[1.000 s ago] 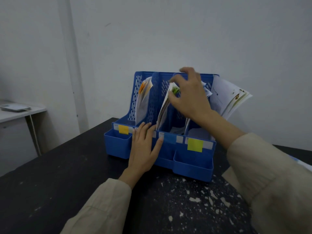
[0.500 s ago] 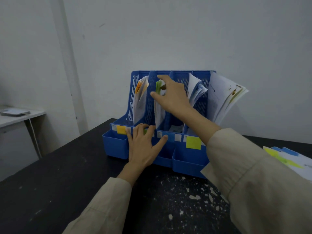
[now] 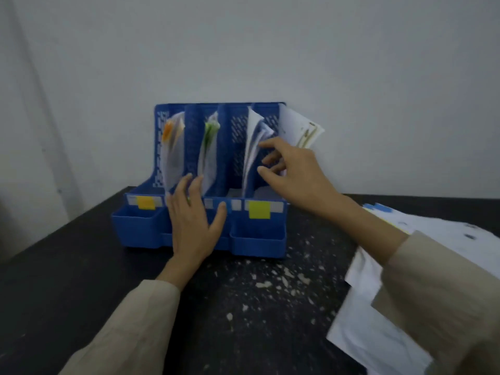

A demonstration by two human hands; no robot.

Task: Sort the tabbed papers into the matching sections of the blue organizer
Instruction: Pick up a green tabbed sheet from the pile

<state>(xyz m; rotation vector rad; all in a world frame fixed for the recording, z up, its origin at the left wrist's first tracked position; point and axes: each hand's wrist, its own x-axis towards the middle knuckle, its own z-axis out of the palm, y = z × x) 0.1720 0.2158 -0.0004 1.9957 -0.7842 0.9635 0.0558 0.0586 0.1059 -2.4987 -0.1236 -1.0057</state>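
Observation:
The blue organizer (image 3: pixel 140 228) stands on the black table against the wall. Its sections hold orange-tabbed papers (image 3: pixel 170 147), green-tabbed papers (image 3: pixel 209 147), white papers (image 3: pixel 253 147) and, at the far right, yellow-tabbed papers (image 3: pixel 300 128) that lean out. Coloured labels mark the front: orange (image 3: pixel 146 203) and yellow (image 3: pixel 259 209). My left hand (image 3: pixel 193 220) rests flat with spread fingers on the organizer's front ledge. My right hand (image 3: pixel 293 169) hovers in front of the two right sections with loosely bent fingers and holds nothing.
A loose pile of white papers (image 3: pixel 446 239) with blue tabs lies on the table at the right, partly under my right sleeve. White flecks (image 3: pixel 270 282) mark the black tabletop in front of the organizer. The wall stands directly behind it.
My right hand has left the green-tabbed papers in the second section and moved right and down, in front of the right sections. My left hand has stayed on the front ledge.

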